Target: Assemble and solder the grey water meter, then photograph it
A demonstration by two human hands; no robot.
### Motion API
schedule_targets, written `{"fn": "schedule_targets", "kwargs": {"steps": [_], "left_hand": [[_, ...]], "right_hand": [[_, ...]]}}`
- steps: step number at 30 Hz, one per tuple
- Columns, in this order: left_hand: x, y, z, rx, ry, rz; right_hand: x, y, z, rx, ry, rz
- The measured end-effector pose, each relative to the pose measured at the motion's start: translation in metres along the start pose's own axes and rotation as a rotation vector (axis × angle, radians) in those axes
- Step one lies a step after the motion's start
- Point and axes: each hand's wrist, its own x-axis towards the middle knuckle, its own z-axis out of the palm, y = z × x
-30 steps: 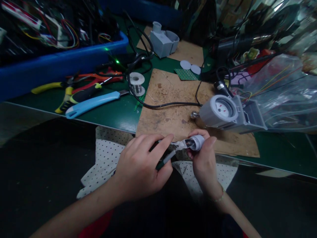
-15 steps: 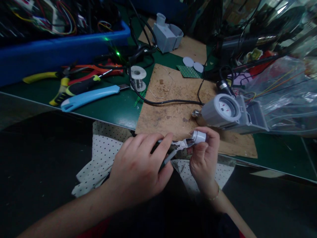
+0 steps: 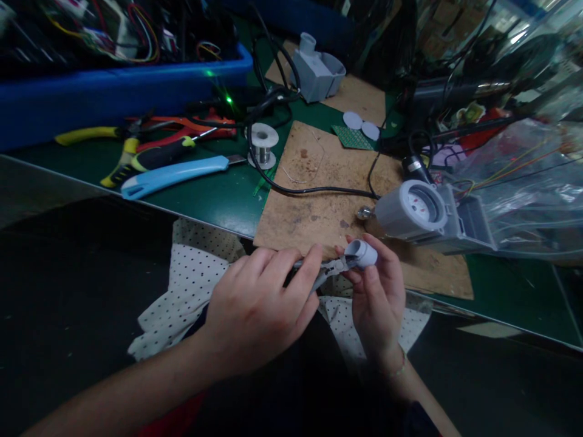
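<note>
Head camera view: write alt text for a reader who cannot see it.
A left hand works small grey-handled pliers into a small grey plastic cap held by the right hand, above a scorched brown board on a green workbench.

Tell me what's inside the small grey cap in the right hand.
The tips of the pliers, held by the left hand, reach into the grey cap gripped by the right hand. The cap's interior is hidden.

Left hand works small pliers into grey cap held by right hand.
</note>
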Motion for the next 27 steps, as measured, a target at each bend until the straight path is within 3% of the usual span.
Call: {"fn": "schedule_targets", "kwargs": {"steps": [12,16,18,20,22,27], "left_hand": [[-0.006,-0.002,-0.001,-0.116,-0.001,-0.012],[0.000,-0.005,0.003,-0.528,-0.088,-0.169],[0.004,-0.009,0.005,-0.829,-0.143,-0.319],[0.008,-0.013,0.007,-0.961,-0.126,-0.438],[0.010,-0.017,0.008,-0.879,-0.078,-0.428],[0.006,-0.020,0.007,-0.446,-0.030,-0.161]], "right_hand": [[-0.001,0.001,-0.005,-0.162,0.019,-0.190],[-0.002,0.000,-0.006,-0.194,0.042,-0.206],[-0.002,0.000,-0.007,-0.167,0.030,-0.155],[-0.003,0.000,-0.007,-0.128,0.004,-0.088],[-0.003,0.001,-0.008,-0.112,-0.003,-0.052],[-0.003,0.001,-0.012,-0.242,0.059,-0.052]]}}
